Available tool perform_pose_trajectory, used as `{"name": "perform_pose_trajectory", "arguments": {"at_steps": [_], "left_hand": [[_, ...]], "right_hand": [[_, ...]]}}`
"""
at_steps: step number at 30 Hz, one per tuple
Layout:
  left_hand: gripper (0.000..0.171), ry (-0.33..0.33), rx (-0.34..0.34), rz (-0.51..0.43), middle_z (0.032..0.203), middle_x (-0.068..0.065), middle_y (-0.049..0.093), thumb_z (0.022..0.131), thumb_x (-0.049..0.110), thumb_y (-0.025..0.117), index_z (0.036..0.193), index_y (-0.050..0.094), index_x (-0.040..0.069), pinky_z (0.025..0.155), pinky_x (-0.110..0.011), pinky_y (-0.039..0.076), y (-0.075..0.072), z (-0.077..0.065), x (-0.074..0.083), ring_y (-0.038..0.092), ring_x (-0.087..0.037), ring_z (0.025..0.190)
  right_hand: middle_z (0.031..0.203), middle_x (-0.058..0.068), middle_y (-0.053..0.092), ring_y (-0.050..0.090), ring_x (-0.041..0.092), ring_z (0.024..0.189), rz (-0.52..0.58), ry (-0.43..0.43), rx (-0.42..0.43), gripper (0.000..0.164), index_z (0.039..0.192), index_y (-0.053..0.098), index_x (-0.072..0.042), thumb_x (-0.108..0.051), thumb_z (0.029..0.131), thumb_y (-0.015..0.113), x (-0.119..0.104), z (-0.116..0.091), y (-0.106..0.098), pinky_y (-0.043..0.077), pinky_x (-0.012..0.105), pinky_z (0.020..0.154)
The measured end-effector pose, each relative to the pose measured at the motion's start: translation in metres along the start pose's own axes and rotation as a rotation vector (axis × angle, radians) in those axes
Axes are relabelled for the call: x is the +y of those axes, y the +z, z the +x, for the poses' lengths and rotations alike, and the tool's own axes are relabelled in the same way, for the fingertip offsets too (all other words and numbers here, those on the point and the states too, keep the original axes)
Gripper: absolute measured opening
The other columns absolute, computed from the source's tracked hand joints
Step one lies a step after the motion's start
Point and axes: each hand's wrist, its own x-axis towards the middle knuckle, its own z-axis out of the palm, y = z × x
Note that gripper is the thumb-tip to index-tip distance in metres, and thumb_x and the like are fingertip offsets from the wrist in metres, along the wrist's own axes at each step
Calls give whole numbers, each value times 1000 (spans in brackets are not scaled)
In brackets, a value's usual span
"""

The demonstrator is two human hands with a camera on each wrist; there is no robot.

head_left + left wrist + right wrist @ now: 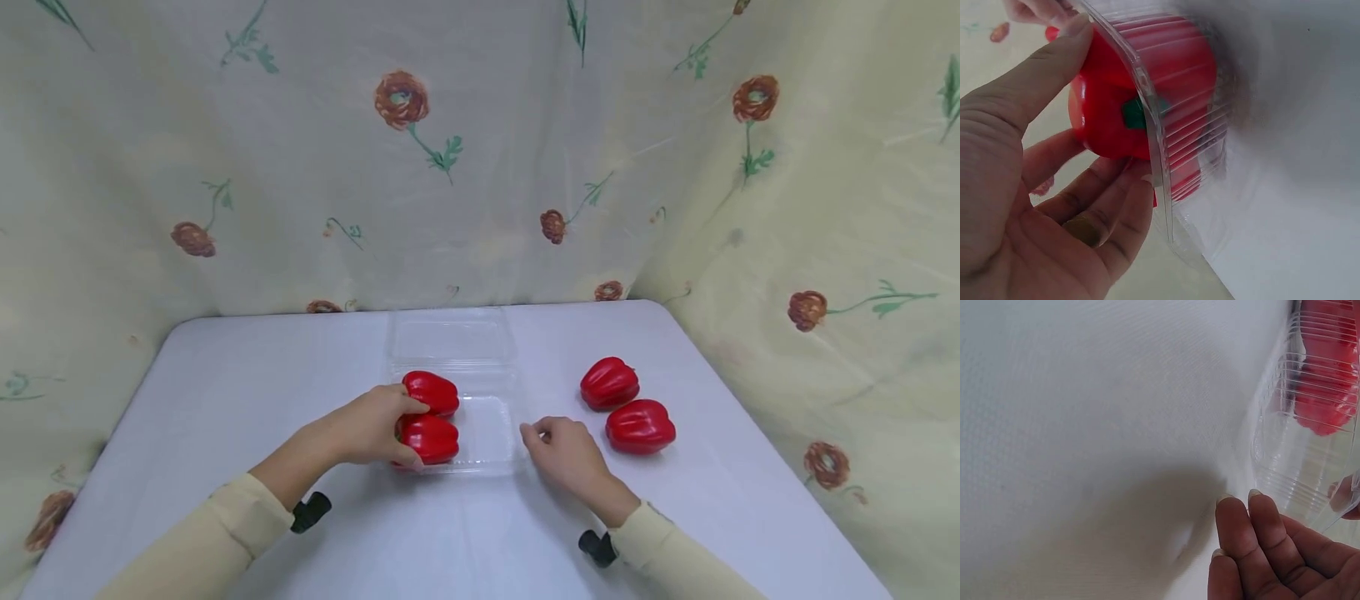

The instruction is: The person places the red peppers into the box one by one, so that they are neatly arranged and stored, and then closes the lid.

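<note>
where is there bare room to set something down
White tabletop is bare left of the plastic clamshell, beyond the left hand, and in front, between the sleeves. The clamshell's right side is free; its left is crowded by two red bell peppers.

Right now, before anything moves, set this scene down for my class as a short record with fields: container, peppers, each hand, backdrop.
Container: clear box, its lid open on the far side
Peppers in container: two red, the near pepper and the far pepper, at its left side
Peppers on table: two red, the rear pepper and the front pepper, right of the box
Left hand: grips the near pepper
Right hand: by the box's right side, holding no pepper; contact unclear
Backdrop: flowered cloth
</note>
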Motion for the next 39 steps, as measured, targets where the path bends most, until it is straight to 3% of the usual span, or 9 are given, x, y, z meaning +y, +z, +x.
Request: {"name": "perform_pose_trajectory", "arguments": {"at_steps": [15, 20, 27, 33, 39], "left_hand": [[76, -29, 47, -15, 121, -4, 62, 63, 26, 95, 130, 64, 10, 77, -37, 59, -5, -11, -5, 54, -23, 115], [76, -24, 52, -49, 119, -4, 61, 63, 25, 95, 131, 64, 11, 75, -36, 59, -5, -16, -9, 55, -21, 111], [75, -42, 65, -76, 118, -3, 61, 62, 23, 96, 130, 64, 13, 75, -36, 59, -4, -20, -11, 55, -23, 113], [75, -47, 63, -83, 116, -1, 60, 63, 23, 95, 130, 64, 14, 74, -35, 59, -3, -22, -12, 56, -22, 111], [73, -58, 73, -75, 117, -2, 60, 65, 25, 94, 130, 64, 15, 76, -34, 59, -1, -26, -13, 56, -21, 110]], "right_hand": [[88, 2, 68, 61, 19, 80, -5, 19, -6, 46, 116, 71, -3, -43, 96, 59, -1, 3, -8, 55, 39, 76], [90, 4, 68, 59, 19, 78, -12, -5, 3, 48, 118, 69, -3, -44, 93, 63, 1, 8, -26, 55, 34, 69], [85, 3, 66, 58, 18, 68, -46, -133, 22, 46, 122, 66, -3, -36, 91, 68, 13, 24, -62, 53, 30, 60], [92, 6, 67, 61, 22, 84, -134, -266, 54, 40, 121, 67, -1, -29, 93, 64, 29, 42, -93, 54, 41, 76], [125, 20, 57, 55, 38, 111, -239, -243, -21, 55, 134, 58, -3, -30, 87, 72, 49, 56, -111, 58, 49, 74]]}}
